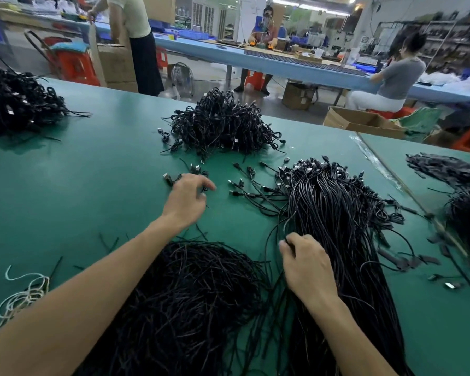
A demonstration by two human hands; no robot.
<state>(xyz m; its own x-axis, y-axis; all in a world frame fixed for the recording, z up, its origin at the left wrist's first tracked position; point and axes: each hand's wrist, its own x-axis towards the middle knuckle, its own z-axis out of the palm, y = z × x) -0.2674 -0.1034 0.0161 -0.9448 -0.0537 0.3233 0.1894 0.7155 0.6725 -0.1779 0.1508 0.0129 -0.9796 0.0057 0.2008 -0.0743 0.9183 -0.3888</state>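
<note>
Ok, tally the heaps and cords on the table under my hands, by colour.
Black cable heaps: 4 (far left heap, coiled middle heap, straight cable bundle, near heap)
White cord: 1
Total: 5
Loose single cables are not counted.

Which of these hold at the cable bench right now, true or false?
1. The right hand grips strands of the long cable bundle. True.
2. The left hand rests on the white cord. False: it hovers over loose coiled cables farther up the table; the cord lies near the left edge.
3. The table is green. True.
4. The heap of coiled cables sits between the two hands. False: it lies beyond both.
</note>
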